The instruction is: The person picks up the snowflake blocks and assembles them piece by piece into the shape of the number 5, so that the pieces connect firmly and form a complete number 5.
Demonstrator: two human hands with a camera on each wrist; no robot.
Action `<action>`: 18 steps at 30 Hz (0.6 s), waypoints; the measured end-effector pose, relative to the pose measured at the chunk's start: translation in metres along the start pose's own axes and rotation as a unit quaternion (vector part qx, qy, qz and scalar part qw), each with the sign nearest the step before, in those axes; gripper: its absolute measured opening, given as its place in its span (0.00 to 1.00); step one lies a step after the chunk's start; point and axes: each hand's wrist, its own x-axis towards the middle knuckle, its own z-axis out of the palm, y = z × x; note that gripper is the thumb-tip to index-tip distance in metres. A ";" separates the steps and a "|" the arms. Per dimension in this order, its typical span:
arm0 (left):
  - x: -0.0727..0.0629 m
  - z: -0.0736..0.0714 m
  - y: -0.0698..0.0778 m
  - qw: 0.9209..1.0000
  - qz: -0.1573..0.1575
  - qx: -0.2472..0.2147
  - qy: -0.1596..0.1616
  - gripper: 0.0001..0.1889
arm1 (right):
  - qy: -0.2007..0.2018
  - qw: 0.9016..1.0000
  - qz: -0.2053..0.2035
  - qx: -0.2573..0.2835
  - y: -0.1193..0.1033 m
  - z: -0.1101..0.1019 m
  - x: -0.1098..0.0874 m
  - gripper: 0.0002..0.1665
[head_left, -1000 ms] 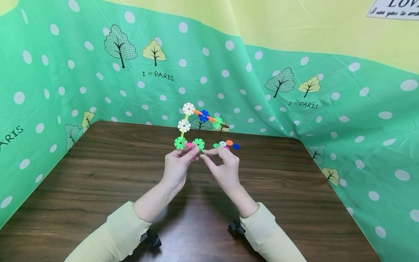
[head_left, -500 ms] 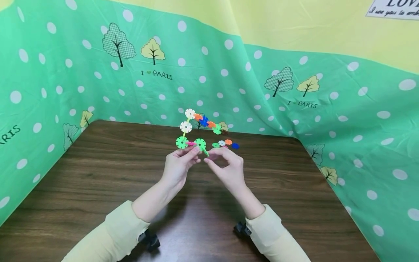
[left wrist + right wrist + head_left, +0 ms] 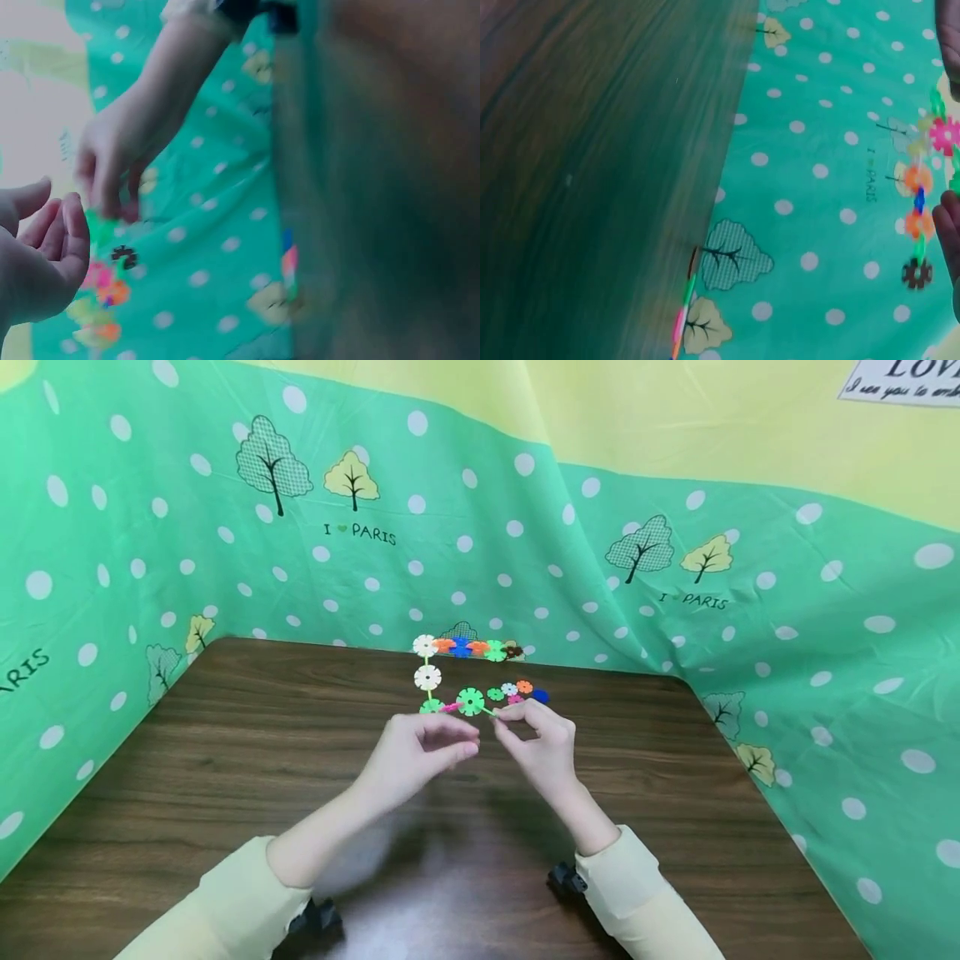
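Note:
In the head view my right hand pinches a thin green notched snowflake disc edge-on. That disc joins a larger green disc, part of a chain of interlocking snowflake discs held up over the table. From there the chain runs left through a pink disc, up past a white disc, then right through a blue disc to a brown disc. My left hand is just below the chain, holding nothing, thumb and fingers apart. The left wrist view shows its fingers loosely bent beside the chain.
Several loose discs, among them an orange disc and a dark blue disc, lie on the brown wooden table behind my right hand. A green dotted cloth hangs round the table's back and sides.
My left hand has let go of the chain and moved slightly down. The right hand has shifted right with the chain, whose top row has dropped and levelled out.

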 end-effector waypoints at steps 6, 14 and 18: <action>0.019 -0.024 0.014 0.978 0.139 0.156 0.029 0.11 | -0.042 0.999 -0.015 0.018 0.006 -0.007 0.001 0.11; 0.034 -0.029 -0.001 0.936 0.252 0.241 -0.049 0.11 | -0.114 0.991 -0.023 0.066 0.011 -0.012 0.003 0.13; 0.032 -0.024 -0.012 0.932 0.265 0.237 -0.065 0.09 | -0.154 0.984 -0.042 0.078 0.012 -0.012 0.004 0.13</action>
